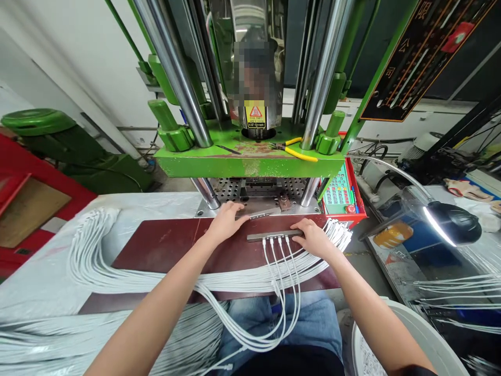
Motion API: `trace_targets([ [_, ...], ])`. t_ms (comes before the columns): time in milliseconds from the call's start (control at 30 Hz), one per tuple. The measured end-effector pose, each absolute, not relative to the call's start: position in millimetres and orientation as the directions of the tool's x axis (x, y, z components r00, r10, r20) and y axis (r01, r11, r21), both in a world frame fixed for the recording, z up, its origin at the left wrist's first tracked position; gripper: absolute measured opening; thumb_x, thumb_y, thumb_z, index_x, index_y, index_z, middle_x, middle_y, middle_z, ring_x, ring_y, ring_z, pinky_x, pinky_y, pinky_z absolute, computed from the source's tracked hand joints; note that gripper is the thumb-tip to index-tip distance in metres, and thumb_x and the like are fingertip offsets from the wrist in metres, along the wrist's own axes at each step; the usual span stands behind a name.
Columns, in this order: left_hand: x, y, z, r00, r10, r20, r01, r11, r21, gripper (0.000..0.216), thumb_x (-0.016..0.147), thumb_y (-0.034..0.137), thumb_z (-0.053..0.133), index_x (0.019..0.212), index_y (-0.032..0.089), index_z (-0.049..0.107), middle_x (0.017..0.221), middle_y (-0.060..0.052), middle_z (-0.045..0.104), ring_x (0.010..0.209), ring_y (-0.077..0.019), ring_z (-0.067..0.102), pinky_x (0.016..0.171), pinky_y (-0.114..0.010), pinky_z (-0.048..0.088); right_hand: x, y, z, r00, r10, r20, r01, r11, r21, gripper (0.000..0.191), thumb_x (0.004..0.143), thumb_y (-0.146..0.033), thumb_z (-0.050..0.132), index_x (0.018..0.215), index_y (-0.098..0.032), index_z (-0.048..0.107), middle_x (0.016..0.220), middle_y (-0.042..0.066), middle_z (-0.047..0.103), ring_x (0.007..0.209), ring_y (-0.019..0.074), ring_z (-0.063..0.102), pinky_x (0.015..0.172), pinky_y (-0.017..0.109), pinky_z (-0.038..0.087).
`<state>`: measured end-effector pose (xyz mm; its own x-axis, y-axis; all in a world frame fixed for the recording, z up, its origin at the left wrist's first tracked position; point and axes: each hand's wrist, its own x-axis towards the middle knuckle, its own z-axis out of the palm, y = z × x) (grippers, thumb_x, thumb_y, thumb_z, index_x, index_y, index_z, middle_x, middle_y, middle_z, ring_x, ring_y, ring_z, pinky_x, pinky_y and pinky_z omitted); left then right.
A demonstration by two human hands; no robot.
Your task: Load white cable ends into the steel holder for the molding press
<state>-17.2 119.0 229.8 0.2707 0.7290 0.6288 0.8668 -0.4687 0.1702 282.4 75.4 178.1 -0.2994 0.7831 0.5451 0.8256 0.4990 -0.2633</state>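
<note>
- While the left forearm rises from seven o'clock, the left hand (226, 223) sits near the view's centre, back upward; its grip is spread, thumb apart from the fingers, with the thumb tip at the nine-o'clock end of the upper metal bar (266, 213). Whether it bears on that bar, I cannot tell.
- From between four and five o'clock the right forearm slants inward; the right hand (313, 237), at four o'clock, has its grip pinching the three-o'clock end of the lower metal bar (274, 236).
- At five o'clock, that lower bar lies roughly level above the dark red board (156, 240), with four white cables (279, 243) hanging from its near edge and looping toward six o'clock.
- Across the board runs a thick bundle of white cables (242, 282), curling up at nine o'clock on the plastic-covered desk (136, 203).
- At twelve o'clock stands a green press (250, 167); yellow-handled pliers (299, 152) rest on it at two o'clock.
- Around the room: a green motor (43, 125) toward nine o'clock, a control panel (336, 189) and lit lamp (454, 224) about three, a white bin (415, 316) at four.
</note>
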Motion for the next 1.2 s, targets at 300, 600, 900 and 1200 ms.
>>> trace_targets([
  [300, 14, 18, 189, 0.197, 0.782, 0.591, 0.677, -0.544, 0.495, 0.028, 0.084, 0.041, 0.050, 0.090, 0.016, 0.061, 0.084, 0.001, 0.058, 0.074, -0.0075, 0.052, 0.066, -0.019, 0.041, 244, -13, 180, -0.717, 0.587, 0.376, 0.571, 0.804, -0.165, 0.029, 0.086, -0.034, 0.048, 0.113, -0.028, 0.055, 0.097, -0.003, 0.053, 0.088, 0.0074, 0.048, 0.077, 0.021, 0.034],
  [600, 14, -10, 162, 0.115, 0.827, 0.550, 0.576, -0.507, 0.641, 0.033, 0.084, 0.043, 0.049, 0.094, 0.013, 0.059, 0.084, -0.002, 0.057, 0.073, -0.0088, 0.051, 0.068, -0.020, 0.041, 229, -21, 194, -0.688, 0.549, 0.475, 0.426, 0.835, -0.348, 0.017, 0.085, -0.032, 0.050, 0.092, -0.020, 0.060, 0.085, -0.001, 0.051, 0.077, 0.0045, 0.044, 0.070, 0.019, 0.033],
  [900, 36, -43, 131, 0.154, 0.917, 0.369, 0.468, -0.397, 0.790, 0.037, 0.087, 0.048, 0.042, 0.095, 0.014, 0.054, 0.078, -0.002, 0.055, 0.065, -0.0099, 0.049, 0.063, -0.022, 0.041, 341, -55, 168, -0.158, 0.878, 0.451, 0.507, 0.464, -0.726, 0.034, 0.078, -0.042, 0.059, 0.097, -0.015, 0.057, 0.093, 0.003, 0.057, 0.083, 0.0081, 0.054, 0.077, 0.018, 0.043],
  [1200, 56, -51, 114, 0.361, 0.925, 0.116, 0.675, -0.345, 0.652, 0.054, 0.087, 0.062, 0.030, 0.073, 0.015, 0.053, 0.068, -0.003, 0.053, 0.063, -0.0119, 0.045, 0.061, -0.026, 0.030, 471, -64, 39, 0.263, 0.962, -0.068, 0.859, -0.266, -0.436, 0.050, 0.072, -0.057, 0.049, 0.105, -0.022, 0.062, 0.110, 0.003, 0.054, 0.106, 0.0199, 0.047, 0.098, 0.032, 0.032],
])
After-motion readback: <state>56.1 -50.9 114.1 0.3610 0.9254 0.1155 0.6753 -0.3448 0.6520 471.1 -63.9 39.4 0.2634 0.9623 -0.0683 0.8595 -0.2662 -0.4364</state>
